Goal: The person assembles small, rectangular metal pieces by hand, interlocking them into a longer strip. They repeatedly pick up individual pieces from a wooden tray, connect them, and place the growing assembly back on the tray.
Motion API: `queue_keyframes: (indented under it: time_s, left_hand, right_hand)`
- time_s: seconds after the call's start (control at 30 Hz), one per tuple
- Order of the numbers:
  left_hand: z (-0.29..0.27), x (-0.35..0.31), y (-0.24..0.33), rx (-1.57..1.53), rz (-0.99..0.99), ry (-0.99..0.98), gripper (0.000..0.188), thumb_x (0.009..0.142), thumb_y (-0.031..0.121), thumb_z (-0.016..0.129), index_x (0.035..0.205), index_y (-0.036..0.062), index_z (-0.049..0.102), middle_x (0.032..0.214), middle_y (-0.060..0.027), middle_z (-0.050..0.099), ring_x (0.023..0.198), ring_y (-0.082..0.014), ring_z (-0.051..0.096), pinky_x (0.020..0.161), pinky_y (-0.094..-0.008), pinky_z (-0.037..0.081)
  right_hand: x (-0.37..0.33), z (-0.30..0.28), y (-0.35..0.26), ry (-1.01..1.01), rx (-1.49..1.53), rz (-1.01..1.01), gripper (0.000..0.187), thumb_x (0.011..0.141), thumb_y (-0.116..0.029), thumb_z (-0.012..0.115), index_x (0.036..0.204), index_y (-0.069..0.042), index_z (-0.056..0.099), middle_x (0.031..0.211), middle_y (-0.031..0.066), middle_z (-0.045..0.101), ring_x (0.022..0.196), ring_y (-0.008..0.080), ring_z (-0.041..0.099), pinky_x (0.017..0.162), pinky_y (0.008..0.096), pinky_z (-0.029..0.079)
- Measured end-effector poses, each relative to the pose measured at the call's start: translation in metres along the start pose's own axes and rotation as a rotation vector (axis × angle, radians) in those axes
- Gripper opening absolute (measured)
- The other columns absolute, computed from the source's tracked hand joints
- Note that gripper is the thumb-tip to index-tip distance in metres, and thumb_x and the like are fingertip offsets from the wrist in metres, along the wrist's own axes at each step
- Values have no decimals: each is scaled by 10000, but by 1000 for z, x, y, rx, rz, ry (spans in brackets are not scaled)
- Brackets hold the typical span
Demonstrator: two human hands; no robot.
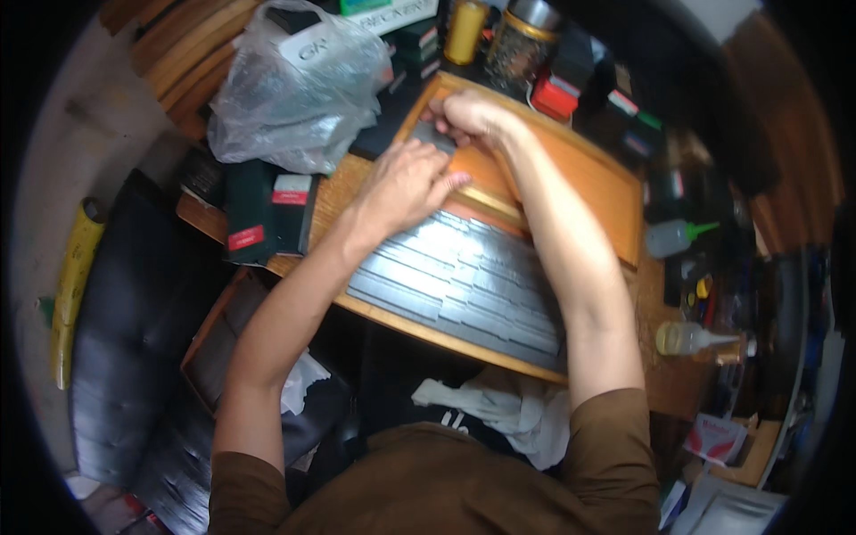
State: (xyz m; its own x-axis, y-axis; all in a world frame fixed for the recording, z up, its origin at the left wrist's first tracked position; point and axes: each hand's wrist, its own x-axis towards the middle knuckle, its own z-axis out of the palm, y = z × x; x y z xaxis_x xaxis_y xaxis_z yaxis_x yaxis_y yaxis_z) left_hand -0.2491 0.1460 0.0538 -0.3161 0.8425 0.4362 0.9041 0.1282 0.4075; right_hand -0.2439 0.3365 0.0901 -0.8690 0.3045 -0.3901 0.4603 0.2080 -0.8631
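Note:
My left hand lies with its fingers stretched out and thumb apart, over the left edge of a wooden tray. My right hand is at the tray's far left corner, its fingers curled together; whatever they hold is hidden. Beneath those fingers a small dark grey flat piece shows against the wood. Nearer to me, rows of shiny dark grey flat strips lie side by side on a wooden surface with a raised front edge.
A clear plastic bag stands at the back left, with dark boxes below it. A glass jar and a yellow container are behind the tray. Squeeze bottles stand at the right. A black padded seat is at the left.

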Motion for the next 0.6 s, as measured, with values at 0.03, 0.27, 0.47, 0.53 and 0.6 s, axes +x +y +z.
queue_keyframes:
  time_s: [0.03, 0.27, 0.47, 0.53, 0.6]
  left_hand:
    - [-3, 1, 2, -7, -18, -42, 437, 1025, 387, 625, 949, -24, 750, 977, -200, 743, 950, -321, 673, 946, -488, 497]
    - [-6, -5, -1, 96, 86, 40, 289, 992, 261, 668, 979, -19, 738, 963, -168, 718, 948, -336, 653, 896, -418, 479]
    - [-35, -27, 74, -14, 212, 25, 177, 947, 99, 700, 1072, -26, 705, 1069, -177, 708, 975, -337, 652, 900, -417, 509]
    - [-19, -45, 117, -222, 277, -152, 274, 928, 116, 728, 1155, -26, 668, 1127, -197, 694, 1061, -352, 653, 915, -425, 525]
    - [2, -60, 153, -334, 404, -262, 295, 934, 140, 725, 1180, -9, 657, 1272, -217, 643, 1203, -382, 618, 1035, -455, 512]
  right_hand:
    - [-15, -5, -5, 32, 12, -24, 310, 1083, -283, 538, 1098, -20, 701, 729, 6, 620, 519, 82, 472, 455, 254, 371]
    - [-157, -67, 33, 180, -211, -278, 267, 1096, -186, 556, 1148, 25, 711, 902, 20, 695, 758, 79, 626, 676, 245, 541]
    - [-277, -97, 111, 350, -427, -171, 216, 1049, -108, 584, 1122, 45, 717, 960, 79, 737, 843, 139, 678, 767, 297, 567]
    - [-305, -91, 133, 422, -532, -157, 207, 1035, -99, 591, 1102, 45, 724, 974, 112, 750, 859, 174, 700, 786, 319, 573]
    - [-318, -76, 143, 475, -511, -112, 188, 1002, -74, 618, 1086, 60, 719, 970, 151, 757, 875, 224, 726, 795, 330, 575]
